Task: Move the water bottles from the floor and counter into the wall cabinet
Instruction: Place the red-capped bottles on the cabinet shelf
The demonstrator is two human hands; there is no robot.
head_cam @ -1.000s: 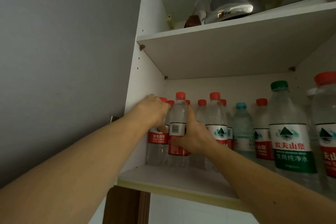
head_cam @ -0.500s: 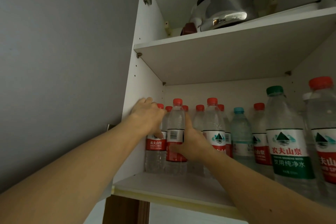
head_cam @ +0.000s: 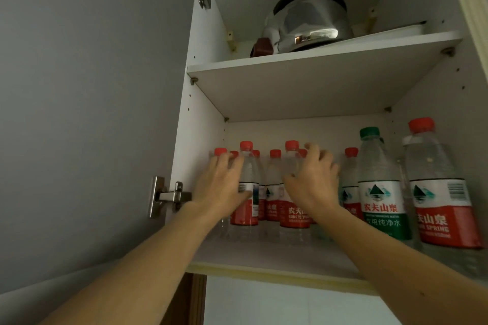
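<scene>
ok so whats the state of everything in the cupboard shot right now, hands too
cabinet door: swung open
red-cap bottles: upright, capped, on the lower shelf
green-cap bottle: upright, capped
big red-cap bottle: upright, capped
steel pot: on the upper shelf
left hand: fingers straight, against a bottle
right hand: fingers spread, gripping nothing

right hand blurred, hiding bottles

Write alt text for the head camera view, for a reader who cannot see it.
Two bare hands reach among small red-capped water bottles standing on the lower shelf of an open wall cabinet: the left hand touches one, the right hand is spread beside it. A steel kettle sits on the upper shelf.
</scene>
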